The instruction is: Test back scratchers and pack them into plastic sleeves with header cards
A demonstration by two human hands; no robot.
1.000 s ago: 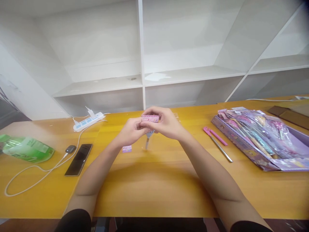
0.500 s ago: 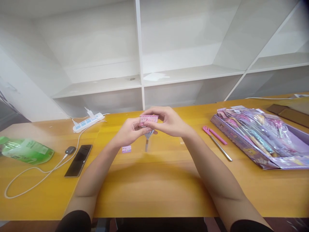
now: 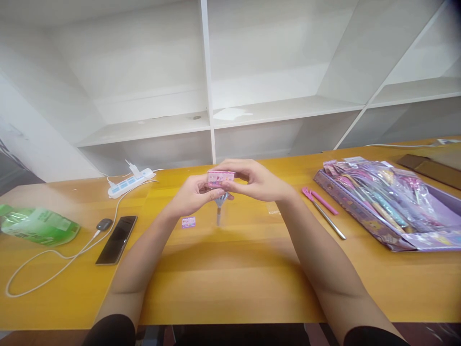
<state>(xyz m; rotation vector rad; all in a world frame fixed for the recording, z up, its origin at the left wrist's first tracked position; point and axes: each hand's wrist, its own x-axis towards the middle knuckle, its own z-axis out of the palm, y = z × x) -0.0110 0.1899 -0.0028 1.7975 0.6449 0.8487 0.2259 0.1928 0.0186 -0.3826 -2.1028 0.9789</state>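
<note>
My left hand (image 3: 192,196) and my right hand (image 3: 254,179) meet above the middle of the table, both closed on a small pink printed card (image 3: 220,177), with thumbs on its near side. Below the fingers hangs a pale blue, claw-shaped head (image 3: 221,201) on a short metal rod (image 3: 218,217); it looks like a back scratcher, and my fingers partly cover it. Whether a clear bag surrounds it, I cannot tell. A small purple printed card (image 3: 188,222) lies on the table left of it.
To the right lies a pink claw-headed back scratcher (image 3: 324,211) with a metal rod, beside a purple box (image 3: 374,226) of several bagged ones. A phone (image 3: 117,240), a green bottle (image 3: 41,226), a black charging case (image 3: 104,224) and a power strip (image 3: 131,182) are at left.
The pink card has tipped slightly, so more of its printed face shows, and my right thumb sits a little further right on it. Both hands have stayed nearly in place.
</note>
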